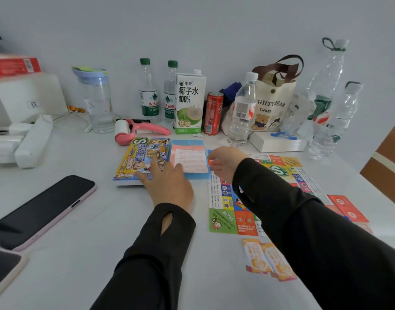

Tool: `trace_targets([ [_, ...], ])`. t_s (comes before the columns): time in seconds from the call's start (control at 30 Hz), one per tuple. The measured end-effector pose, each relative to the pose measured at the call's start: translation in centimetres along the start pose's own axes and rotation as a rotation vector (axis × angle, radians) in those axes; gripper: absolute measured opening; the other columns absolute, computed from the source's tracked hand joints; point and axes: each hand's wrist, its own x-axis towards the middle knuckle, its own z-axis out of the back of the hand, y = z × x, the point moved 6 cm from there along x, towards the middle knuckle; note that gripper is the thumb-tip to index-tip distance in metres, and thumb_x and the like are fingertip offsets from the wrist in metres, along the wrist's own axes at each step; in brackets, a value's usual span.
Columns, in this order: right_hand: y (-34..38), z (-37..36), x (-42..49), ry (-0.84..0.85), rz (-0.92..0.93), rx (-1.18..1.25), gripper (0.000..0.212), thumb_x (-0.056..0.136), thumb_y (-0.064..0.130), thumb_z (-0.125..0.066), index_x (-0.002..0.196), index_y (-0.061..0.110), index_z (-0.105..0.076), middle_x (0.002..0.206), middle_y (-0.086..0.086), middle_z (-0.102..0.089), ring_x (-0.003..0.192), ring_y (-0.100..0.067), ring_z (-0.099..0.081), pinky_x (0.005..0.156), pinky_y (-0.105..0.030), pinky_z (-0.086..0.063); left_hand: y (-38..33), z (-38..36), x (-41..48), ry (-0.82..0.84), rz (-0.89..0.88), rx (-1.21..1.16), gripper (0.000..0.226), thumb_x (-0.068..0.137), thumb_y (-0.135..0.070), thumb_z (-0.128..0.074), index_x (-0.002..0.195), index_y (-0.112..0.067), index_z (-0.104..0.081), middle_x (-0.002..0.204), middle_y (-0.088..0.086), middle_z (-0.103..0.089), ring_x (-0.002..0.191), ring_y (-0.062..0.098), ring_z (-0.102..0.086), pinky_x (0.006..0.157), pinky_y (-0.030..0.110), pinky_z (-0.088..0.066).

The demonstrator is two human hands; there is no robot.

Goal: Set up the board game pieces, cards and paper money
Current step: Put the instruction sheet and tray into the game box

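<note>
The colourful game box lid (141, 159) lies on the white table, and my left hand (167, 182) rests on its near right corner with straight fingers. Right of it sits the blue box tray (187, 143) with a pink sheet (191, 161) on top. My right hand (223, 163) hovers between the tray and the unfolded game board (223, 218), fingers loosely curled; whether it holds anything is hidden. Orange cards (269, 259) lie at the board's near edge. Red cards (346, 208) lie at its right edge.
Along the back stand a clear pitcher (98, 99), water bottles (149, 90), a coconut water carton (189, 101), a red can (213, 113), a tote bag (272, 104) and a pink lint roller (138, 129). A phone (40, 211) lies at the left, a white box (277, 142) behind the board.
</note>
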Motion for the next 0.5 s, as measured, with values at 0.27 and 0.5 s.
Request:
trace_targets([
  [0.27, -0.4, -0.5, 0.7, 0.027, -0.102, 0.147, 0.043, 0.085, 0.002, -0.051, 0.127, -0.001, -0.046, 0.139, -0.021, -0.043, 0.127, -0.033, -0.044, 0.092, -0.038, -0.044, 0.0, -0.5, 0.2, 0.035, 0.006, -0.024, 0.043, 0.094, -0.025, -0.039, 0.136, -0.026, -0.037, 0.145, 0.0, -0.035, 0.143, 0.028, -0.003, 0.106, 0.067, -0.001],
  [0.5, 0.0, -1.9, 0.7, 0.036, -0.157, 0.086, 0.009, 0.087, 0.003, -0.053, 0.095, 0.008, -0.053, 0.101, -0.013, -0.057, 0.084, -0.022, -0.055, 0.075, -0.033, -0.041, -0.1, -0.9, 0.0, 0.06, -0.005, -0.043, 0.039, 0.093, -0.02, -0.036, 0.13, -0.026, -0.044, 0.139, 0.001, -0.041, 0.142, 0.028, -0.002, 0.106, 0.066, 0.001],
])
